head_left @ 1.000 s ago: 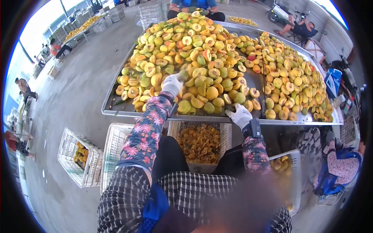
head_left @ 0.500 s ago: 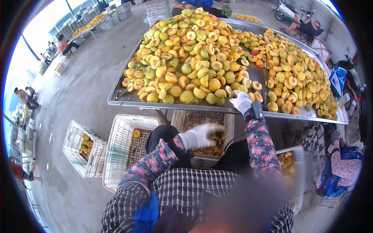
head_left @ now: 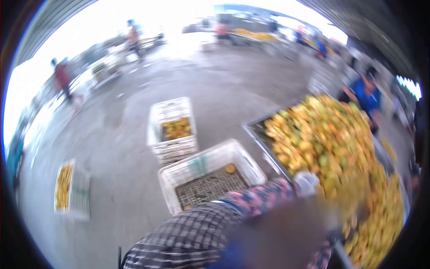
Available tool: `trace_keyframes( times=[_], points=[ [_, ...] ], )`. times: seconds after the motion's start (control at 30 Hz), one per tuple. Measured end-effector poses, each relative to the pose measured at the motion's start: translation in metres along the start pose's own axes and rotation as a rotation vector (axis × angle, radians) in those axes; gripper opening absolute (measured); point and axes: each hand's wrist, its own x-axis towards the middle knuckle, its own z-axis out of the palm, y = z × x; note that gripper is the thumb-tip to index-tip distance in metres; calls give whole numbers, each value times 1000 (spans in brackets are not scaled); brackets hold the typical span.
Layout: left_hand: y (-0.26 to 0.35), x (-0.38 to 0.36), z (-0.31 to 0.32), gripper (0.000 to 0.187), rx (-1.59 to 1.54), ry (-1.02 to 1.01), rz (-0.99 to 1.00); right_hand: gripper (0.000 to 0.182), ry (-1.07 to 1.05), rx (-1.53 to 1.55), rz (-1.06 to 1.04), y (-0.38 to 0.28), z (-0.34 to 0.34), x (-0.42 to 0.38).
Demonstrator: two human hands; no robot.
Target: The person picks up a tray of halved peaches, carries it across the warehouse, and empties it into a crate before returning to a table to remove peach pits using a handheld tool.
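Note:
The view is blurred by motion. My left hand [head_left: 307, 182], in a white glove with a floral sleeve behind it, reaches to the near edge of the metal table [head_left: 257, 131]. The table carries a big heap of yellow and green fruit halves [head_left: 322, 139]. The blur hides whether the fingers hold anything. My right hand is out of sight; only a bit of floral sleeve [head_left: 329, 253] shows at the bottom right. Just left of my arm stands a white plastic crate [head_left: 188, 172] with one fruit piece [head_left: 230, 168] on its mesh floor.
A second white crate [head_left: 172, 143] with fruit halves stands farther off on the concrete floor. A flat crate of fruit [head_left: 71, 190] lies at the left. A person in blue [head_left: 367, 92] sits beyond the table. Other people stand far off at the left.
The view has swung sharply to the left, so the table now sits at the right. My left hand has gone from over the crate by my knees up to the table's edge. My right hand has left the view.

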Motion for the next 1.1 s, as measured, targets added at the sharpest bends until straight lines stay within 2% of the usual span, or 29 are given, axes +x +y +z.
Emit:
trace_keyframes(
  times=[0.03, 0.07, 0.17, 0.2, 0.23, 0.33, 0.37, 0.43, 0.47, 0.5, 0.53, 0.57, 0.63, 0.67, 0.7, 0.73, 0.77, 0.8, 0.87, 0.93, 0.97, 1.0, 1.1],
  points=[
    [-12, 8, 26, 21, 60, -99, -112, 42, -33, 159, -34, -2, -1, 5],
    [-26, 17, 54, 23, 128, -203, -216, 47, -127, 116, -35, 0, 5, 14],
    [-32, 23, 110, 42, 136, -252, -423, 59, -314, -16, 75, -19, -6, 22],
    [-30, 12, 79, 48, -52, -251, -331, 61, -320, -42, 126, -47, -19, 19],
    [-28, 15, 55, 58, -101, -371, -339, 62, -254, -84, 108, -42, -12, 20],
    [-30, 13, 28, 64, -201, -372, -315, 61, -102, -139, 38, -12, 4, 16],
    [-29, 11, 24, 69, -232, -356, -346, 59, -85, -112, -4, -4, 7, 17],
    [-31, 5, 8, 65, -503, -110, -428, 55, -115, -95, -151, 25, 22, 34],
    [-26, 1, 1, 63, -651, -2, -459, 52, -170, -112, -241, 64, 41, 48],
    [-15, 4, 2, 61, -814, 86, -478, 49, -222, 17, -24, -4, -6, 29],
    [-28, 6, 22, 45, -1255, 77, -421, 46, -241, 139, 197, -76, -55, 12],
    [-22, 1, -3, 35, -1114, 155, -190, 48, -8, -269, 466, -103, -42, 6],
    [-11, -7, -48, 18, -791, 393, 228, 44, -94, -143, 132, -23, -17, 4],
    [-13, -6, -37, 21, -1558, 23, -121, 42, -149, -70, -28, 16, -6, 3],
    [-13, -5, -25, 30, -2300, 3, -777, 40, -89, 7, -85, -4, -26, -6],
    [1, -9, -40, 41, -2305, 32, -840, 42, -5, -53, 136, -56, -59, -24],
    [9, -14, -50, 45, -2306, 48, -848, 45, 77, -14, -73, -38, -61, -30],
    [17, -21, -55, 45, -2337, 37, -818, 42, -79, 42, 95, -77, -99, -34],
    [22, -34, -46, 45, -2339, 47, -824, 37, 92, 389, 67, -95, -99, -54],
    [36, -42, -41, 43, -2332, -5, -833, 30, 7, 743, 376, -126, -97, -76],
    [43, -43, -37, 42, -2328, -31, -845, 27, 285, 589, 41, -125, -77, -83],
    [48, -46, -33, 40, -2308, -52, -846, 28, 160, 879, 203, -142, -77, -91],
    [69, -52, -31, 32, -2261, -87, -869, 35, 289, 854, 202, -149, -46, -105]
  ],
)
